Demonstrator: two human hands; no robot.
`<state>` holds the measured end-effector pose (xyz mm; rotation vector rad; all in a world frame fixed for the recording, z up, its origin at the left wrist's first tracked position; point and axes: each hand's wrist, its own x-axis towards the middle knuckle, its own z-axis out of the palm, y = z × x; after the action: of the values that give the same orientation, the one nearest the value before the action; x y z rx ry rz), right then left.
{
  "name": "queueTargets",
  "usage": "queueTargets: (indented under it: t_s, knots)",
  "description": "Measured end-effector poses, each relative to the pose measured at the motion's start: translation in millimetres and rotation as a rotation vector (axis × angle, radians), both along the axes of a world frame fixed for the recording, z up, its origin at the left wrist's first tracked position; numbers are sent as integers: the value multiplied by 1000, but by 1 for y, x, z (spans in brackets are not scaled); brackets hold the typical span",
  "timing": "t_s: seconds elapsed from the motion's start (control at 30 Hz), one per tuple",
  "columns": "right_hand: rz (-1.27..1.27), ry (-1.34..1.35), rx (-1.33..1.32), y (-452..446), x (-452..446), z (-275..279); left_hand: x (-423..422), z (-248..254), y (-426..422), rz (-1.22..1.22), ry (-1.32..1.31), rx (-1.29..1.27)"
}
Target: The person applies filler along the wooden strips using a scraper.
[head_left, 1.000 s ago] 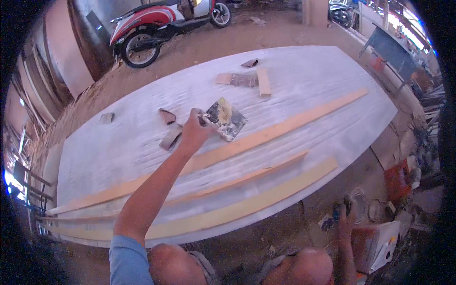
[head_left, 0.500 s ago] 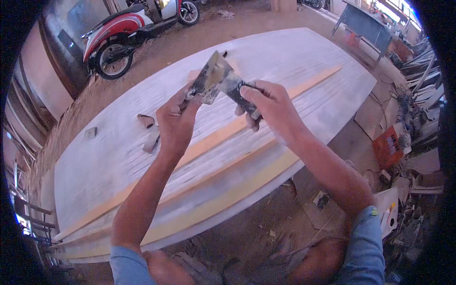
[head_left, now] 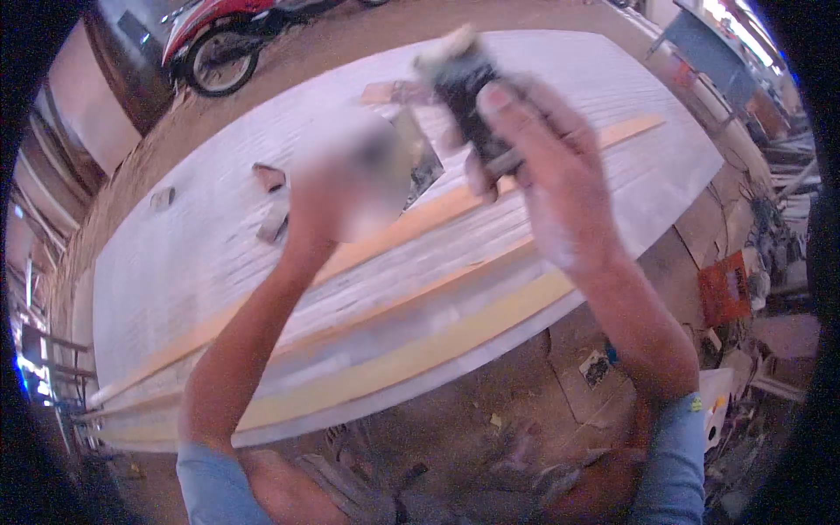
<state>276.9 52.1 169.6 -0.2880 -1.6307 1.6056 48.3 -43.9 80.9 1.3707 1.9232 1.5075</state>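
My left hand (head_left: 325, 194), largely hidden by a blur, is over the white board (head_left: 201, 254). It holds a flat, paste-smeared plate (head_left: 418, 166), whose yellowish and dark edge shows to the right of the fingers. My right hand (head_left: 560, 153) is closed round a dark, flat putty knife (head_left: 468, 92), raised above the board with its end pointing up and left. Pale paste sits on that upper end. The two tools are apart.
Long wooden strips (head_left: 394, 236) run along the board. A folded brown scrap (head_left: 269, 178) and a small grey block (head_left: 163, 198) lie on its left side. Beyond stands a red motorbike (head_left: 219, 61). An orange crate (head_left: 724, 289) and clutter are at right.
My hands have separated: the putty knife has moved up and right, away from the plate. My left hand with the plate has shifted slightly down. The view has tilted a little downward.
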Motion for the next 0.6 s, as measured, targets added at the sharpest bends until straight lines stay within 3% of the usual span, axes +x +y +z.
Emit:
queueTargets:
  t_s: [0.03, 0.07, 0.13, 0.17, 0.27, 0.33, 0.37, 0.4, 0.47, 0.53, 0.6]
  knots:
    - [19, -12, -13, -2, 4, 5, -4, -1, -2, 68, -213, 12]
    - [-30, 47, -20, -4, 9, 9, -18, -7, -4, 88, -224, 6]
    - [-52, 99, -35, -2, 24, 3, -51, -21, -10, 111, -536, -5]
    - [-78, 108, -40, 1, 31, -3, -62, -29, -12, 141, -535, -6]
    - [-97, 119, -74, 10, 41, -17, -88, -32, -30, 273, -323, -189]
    - [-161, 93, -110, 15, 44, -21, -82, -11, -44, 418, 607, -392]
    - [-174, 119, -106, 15, 43, -26, -67, 3, -58, 497, 458, -350]
    - [-189, 142, -104, 14, 42, -29, -61, 14, -82, 540, 477, -375]
    - [-119, 113, -122, 13, 43, -30, -56, 35, -134, 365, 580, -327]
    - [-65, 83, -127, 15, 44, -37, -54, 44, -204, 242, 641, -443]
    - [-5, 19, -155, 21, 43, -48, -43, 46, -264, 246, 660, -513]
